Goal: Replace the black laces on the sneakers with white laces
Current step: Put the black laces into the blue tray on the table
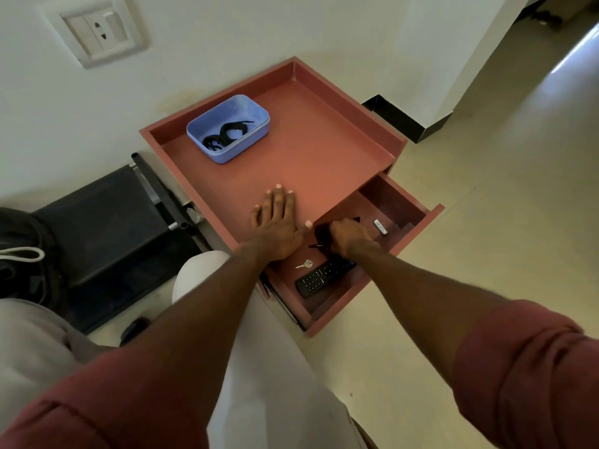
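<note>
Inside drawer (418,202), right hand (348,236) hides something dark (unclear).

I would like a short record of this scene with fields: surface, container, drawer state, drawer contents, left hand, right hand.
surface: red cabinet top with raised rim
container: blue tub holding black laces
drawer state: drawer pulled open
drawer contents: remote control, key, small silver item
left hand: flat on the cabinet top, fingers spread
right hand: inside the drawer, on a dark object; grip unclear
</note>
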Demonstrator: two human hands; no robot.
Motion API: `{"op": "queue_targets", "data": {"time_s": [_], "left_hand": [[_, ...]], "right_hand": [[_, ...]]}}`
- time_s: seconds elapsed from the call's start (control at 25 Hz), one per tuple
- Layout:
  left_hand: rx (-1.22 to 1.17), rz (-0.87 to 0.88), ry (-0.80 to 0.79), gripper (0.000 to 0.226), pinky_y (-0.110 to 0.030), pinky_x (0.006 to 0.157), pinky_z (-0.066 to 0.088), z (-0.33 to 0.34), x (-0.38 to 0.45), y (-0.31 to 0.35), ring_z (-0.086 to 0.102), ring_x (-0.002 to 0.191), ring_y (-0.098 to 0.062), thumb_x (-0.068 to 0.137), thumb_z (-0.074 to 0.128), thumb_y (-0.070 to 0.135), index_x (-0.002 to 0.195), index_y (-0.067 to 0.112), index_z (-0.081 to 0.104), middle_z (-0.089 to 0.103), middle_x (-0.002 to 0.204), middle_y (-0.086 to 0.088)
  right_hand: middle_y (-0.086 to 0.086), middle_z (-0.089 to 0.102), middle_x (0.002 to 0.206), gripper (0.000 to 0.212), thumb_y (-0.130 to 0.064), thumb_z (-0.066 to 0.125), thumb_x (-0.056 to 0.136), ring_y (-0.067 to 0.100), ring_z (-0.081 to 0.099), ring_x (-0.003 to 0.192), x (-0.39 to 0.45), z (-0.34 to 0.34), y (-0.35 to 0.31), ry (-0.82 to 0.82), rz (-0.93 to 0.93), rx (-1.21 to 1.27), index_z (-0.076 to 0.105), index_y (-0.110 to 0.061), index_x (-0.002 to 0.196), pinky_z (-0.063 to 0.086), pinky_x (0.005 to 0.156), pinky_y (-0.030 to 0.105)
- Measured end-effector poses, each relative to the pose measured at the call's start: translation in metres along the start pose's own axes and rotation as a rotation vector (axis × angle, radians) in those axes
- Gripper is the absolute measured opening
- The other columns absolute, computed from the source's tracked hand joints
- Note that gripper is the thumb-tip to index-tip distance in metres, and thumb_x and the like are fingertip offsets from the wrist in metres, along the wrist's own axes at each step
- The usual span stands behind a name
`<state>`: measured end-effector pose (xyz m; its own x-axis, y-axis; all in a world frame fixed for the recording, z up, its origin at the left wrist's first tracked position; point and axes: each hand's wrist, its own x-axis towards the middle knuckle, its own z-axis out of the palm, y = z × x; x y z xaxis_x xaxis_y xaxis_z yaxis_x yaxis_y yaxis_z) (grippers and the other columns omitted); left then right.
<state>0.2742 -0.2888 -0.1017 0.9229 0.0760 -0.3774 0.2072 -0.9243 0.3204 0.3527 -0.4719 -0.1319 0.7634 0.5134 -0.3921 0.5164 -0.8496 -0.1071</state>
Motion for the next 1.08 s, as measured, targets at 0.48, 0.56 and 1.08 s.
{"op": "queue_targets", "data": {"time_s": [0.48,0.56,1.08], "left_hand": [[-0.049,0.073,0.039,0.139,-0.061,0.121,-0.007,0.017,-0.052,0.055,-0.025,0.154,-0.038,0.068,0.037,0.102,0.161,0.016,-0.021,-0.03,0.167,-0.012],[0.059,0.127,0.022,0.156,-0.064,0.12,-0.007,0.037,-0.071,0.08,-0.027,0.152,-0.04,0.052,0.037,0.109,0.158,0.015,-0.027,-0.034,0.165,-0.014],[0.413,-0.144,0.209,0.148,-0.057,0.126,-0.004,0.036,-0.08,0.066,-0.029,0.15,-0.046,0.073,0.064,0.081,0.154,-0.004,-0.027,-0.038,0.157,-0.032]], "right_hand": [[-0.002,0.016,0.172,0.114,-0.071,0.079,0.073,0.028,0.019,0.156,-0.096,-0.04,0.086,0.098,-0.204,0.074,0.021,-0.032,0.163,0.032,0.117,0.053],[-0.005,-0.005,0.175,0.135,-0.064,0.088,0.068,0.029,0.002,0.161,-0.109,-0.032,0.083,0.015,-0.209,-0.026,0.001,-0.033,0.166,0.022,0.122,0.056],[0.001,-0.006,0.175,0.137,-0.051,0.092,0.071,0.027,-0.004,0.162,-0.065,-0.03,0.047,0.244,-0.156,-0.05,-0.003,-0.03,0.167,0.012,0.126,0.057]]}}
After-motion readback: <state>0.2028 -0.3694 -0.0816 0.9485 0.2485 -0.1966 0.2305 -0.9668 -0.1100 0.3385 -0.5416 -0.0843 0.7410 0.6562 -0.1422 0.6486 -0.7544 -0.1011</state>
